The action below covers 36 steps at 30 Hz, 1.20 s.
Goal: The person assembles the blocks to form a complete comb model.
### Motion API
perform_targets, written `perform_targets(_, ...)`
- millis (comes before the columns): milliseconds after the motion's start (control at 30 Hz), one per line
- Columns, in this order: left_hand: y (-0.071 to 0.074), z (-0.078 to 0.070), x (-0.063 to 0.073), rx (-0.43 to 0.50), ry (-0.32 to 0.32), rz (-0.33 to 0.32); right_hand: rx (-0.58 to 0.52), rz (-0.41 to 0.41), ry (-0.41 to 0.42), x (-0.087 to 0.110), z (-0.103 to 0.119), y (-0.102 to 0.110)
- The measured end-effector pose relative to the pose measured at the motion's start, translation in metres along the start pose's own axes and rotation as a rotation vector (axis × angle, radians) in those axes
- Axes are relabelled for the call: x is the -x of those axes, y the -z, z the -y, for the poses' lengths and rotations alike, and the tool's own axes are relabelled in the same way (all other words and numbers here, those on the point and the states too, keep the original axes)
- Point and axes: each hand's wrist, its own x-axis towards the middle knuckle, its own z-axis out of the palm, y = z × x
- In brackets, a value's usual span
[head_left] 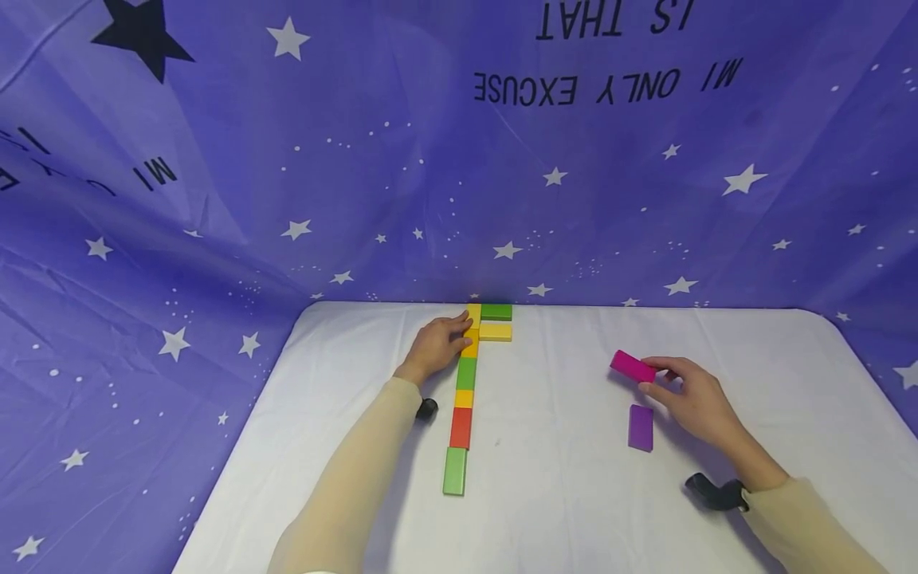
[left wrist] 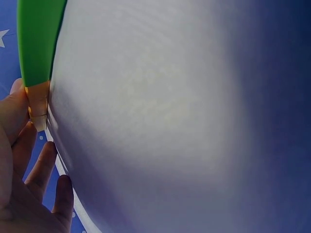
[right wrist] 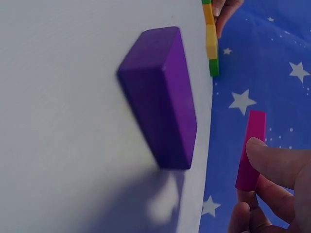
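My right hand [head_left: 699, 399] pinches a magenta block [head_left: 633, 367] between thumb and fingers, held above the table. Beneath it, a purple block [head_left: 641, 428] rests on the white cloth; it looms large in the right wrist view. At the top of a column of blocks, my left hand [head_left: 436, 344] touches an orange block [head_left: 470, 344] and the yellow block [head_left: 474, 316] beyond it. Its other fingers [left wrist: 41, 167] are spread in the left wrist view. Nearer to me the column runs on with a green block [head_left: 466, 373], a short yellow-orange one, a red block [head_left: 461, 428] and a light green block [head_left: 455, 470].
A green block [head_left: 496, 312] and a yellow block [head_left: 496, 332] stick out rightward from the column's far end. The white table [head_left: 552, 478] ends at a purple-blue star-printed backdrop [head_left: 459, 159]. Dark wrist cameras hang by both sleeves.
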Motion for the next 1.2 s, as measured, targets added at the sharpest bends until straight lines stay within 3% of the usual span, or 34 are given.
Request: perform_targets(1200, -0.002, 0.003, -0.003, -0.012, 0.020, 0.009, -0.092, 0.055, 0.101, -0.048, 0.046, -0.059)
